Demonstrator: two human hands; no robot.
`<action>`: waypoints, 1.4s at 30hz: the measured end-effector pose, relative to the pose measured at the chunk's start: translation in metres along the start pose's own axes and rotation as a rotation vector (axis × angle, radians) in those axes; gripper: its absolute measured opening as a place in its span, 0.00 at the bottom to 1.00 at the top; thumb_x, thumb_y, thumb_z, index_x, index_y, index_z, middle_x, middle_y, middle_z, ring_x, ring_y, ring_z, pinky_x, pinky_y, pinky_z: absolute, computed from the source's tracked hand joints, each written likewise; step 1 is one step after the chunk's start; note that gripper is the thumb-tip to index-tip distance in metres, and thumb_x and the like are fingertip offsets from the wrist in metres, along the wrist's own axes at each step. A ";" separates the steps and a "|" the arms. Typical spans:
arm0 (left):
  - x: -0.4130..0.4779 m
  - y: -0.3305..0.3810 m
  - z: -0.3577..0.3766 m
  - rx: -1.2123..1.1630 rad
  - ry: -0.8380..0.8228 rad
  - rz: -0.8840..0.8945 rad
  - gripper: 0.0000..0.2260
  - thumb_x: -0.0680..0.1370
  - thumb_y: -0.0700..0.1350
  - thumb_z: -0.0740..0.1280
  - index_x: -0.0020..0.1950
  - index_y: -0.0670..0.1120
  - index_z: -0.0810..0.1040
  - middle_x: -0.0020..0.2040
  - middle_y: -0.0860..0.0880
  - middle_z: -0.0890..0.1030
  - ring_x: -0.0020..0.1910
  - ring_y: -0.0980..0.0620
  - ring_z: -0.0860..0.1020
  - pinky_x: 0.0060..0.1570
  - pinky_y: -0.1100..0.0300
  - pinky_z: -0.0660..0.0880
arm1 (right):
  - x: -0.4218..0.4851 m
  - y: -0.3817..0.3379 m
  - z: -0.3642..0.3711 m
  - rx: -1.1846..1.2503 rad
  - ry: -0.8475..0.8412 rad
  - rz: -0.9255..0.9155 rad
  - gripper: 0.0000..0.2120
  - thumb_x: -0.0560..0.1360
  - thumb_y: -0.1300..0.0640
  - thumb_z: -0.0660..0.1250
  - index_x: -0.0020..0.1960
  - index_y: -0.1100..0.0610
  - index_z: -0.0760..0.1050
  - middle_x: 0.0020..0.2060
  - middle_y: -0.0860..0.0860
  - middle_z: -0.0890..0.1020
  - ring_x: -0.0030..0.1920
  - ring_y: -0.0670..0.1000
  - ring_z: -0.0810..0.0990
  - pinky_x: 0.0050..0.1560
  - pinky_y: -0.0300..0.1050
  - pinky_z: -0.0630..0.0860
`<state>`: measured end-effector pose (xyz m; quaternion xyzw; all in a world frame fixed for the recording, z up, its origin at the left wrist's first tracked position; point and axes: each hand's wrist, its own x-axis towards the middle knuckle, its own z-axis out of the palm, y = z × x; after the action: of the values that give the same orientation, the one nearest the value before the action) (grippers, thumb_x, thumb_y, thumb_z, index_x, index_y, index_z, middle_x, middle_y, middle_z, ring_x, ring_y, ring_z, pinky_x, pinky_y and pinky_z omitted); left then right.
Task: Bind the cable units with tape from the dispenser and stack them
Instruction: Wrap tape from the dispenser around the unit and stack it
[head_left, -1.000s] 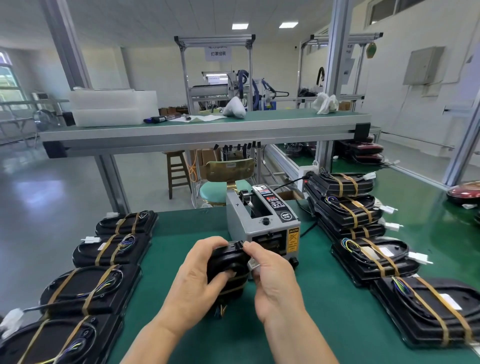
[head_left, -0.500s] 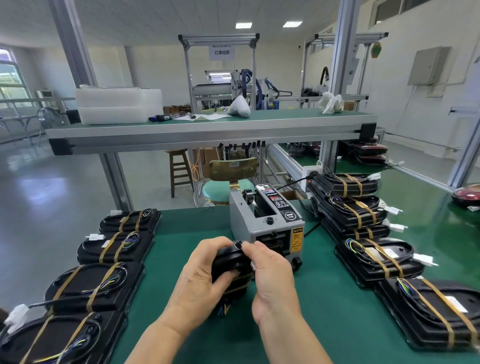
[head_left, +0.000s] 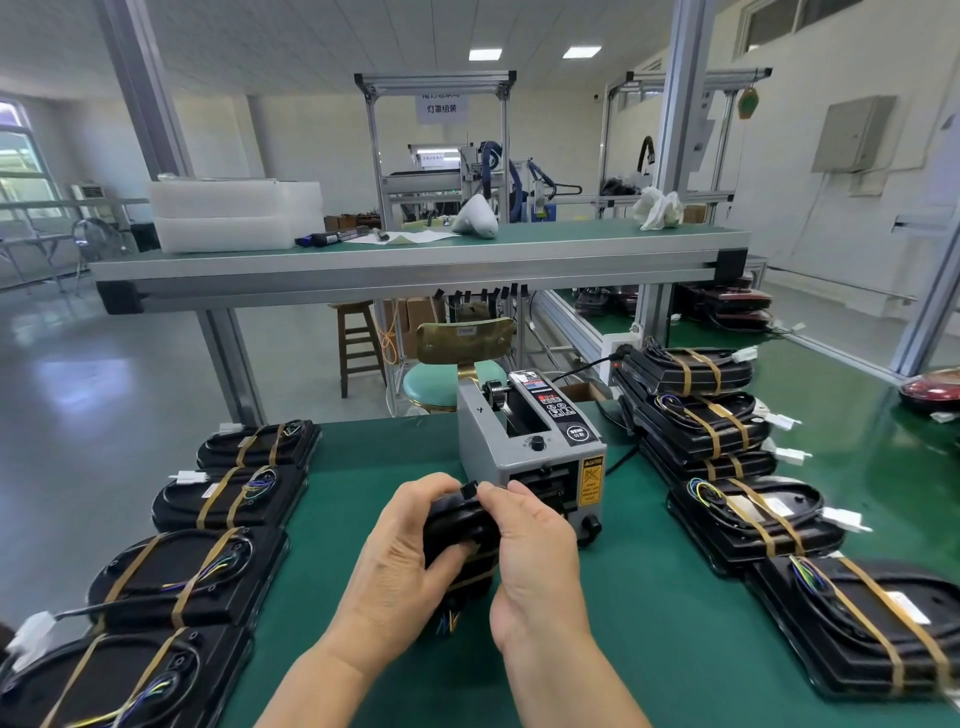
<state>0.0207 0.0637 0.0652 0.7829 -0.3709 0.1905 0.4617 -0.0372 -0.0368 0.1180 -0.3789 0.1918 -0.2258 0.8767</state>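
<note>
I hold a black cable unit (head_left: 457, 525) upright between both hands, just in front of the grey tape dispenser (head_left: 530, 441). My left hand (head_left: 400, 566) grips its left side, thumb across the face. My right hand (head_left: 535, 551) grips the right side, fingertips pinching near its top edge. A brown tape band (head_left: 470, 579) crosses the unit below my thumbs. Coloured wire ends (head_left: 448, 621) stick out at the bottom. My hands hide most of the unit.
Taped units lie in a row on the left (head_left: 228, 496) and in a stack plus a row on the right (head_left: 696, 410). The green mat (head_left: 649, 639) spans the bench. A raised shelf (head_left: 415, 260) crosses ahead; a stool (head_left: 447, 384) stands behind the dispenser.
Both hands keep their grip on the unit. The fingertips have shifted slightly along its top edge. The camera has moved a little; nothing on the bench moved.
</note>
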 end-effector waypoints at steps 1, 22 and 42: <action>0.000 0.000 0.000 0.001 0.001 0.003 0.35 0.69 0.33 0.73 0.62 0.67 0.66 0.56 0.62 0.75 0.56 0.59 0.75 0.55 0.76 0.66 | 0.000 0.001 0.000 -0.007 0.001 -0.012 0.21 0.74 0.65 0.70 0.30 0.42 0.84 0.66 0.54 0.75 0.62 0.54 0.77 0.48 0.45 0.75; -0.003 -0.002 0.001 0.017 0.016 0.054 0.30 0.69 0.38 0.71 0.61 0.69 0.70 0.56 0.61 0.74 0.58 0.54 0.75 0.58 0.71 0.68 | 0.018 0.018 -0.015 -0.149 0.014 -0.110 0.12 0.72 0.66 0.71 0.31 0.59 0.82 0.60 0.50 0.79 0.56 0.53 0.81 0.56 0.51 0.78; -0.002 -0.004 -0.012 0.046 -0.009 -0.071 0.33 0.72 0.34 0.73 0.65 0.68 0.72 0.54 0.58 0.75 0.58 0.58 0.74 0.57 0.77 0.64 | 0.030 0.023 -0.026 -0.396 -0.186 -0.036 0.10 0.80 0.49 0.63 0.59 0.45 0.78 0.57 0.42 0.82 0.59 0.41 0.78 0.61 0.41 0.75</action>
<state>0.0226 0.0759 0.0675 0.8068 -0.3407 0.1789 0.4484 -0.0195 -0.0542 0.0791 -0.5662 0.1441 -0.1634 0.7949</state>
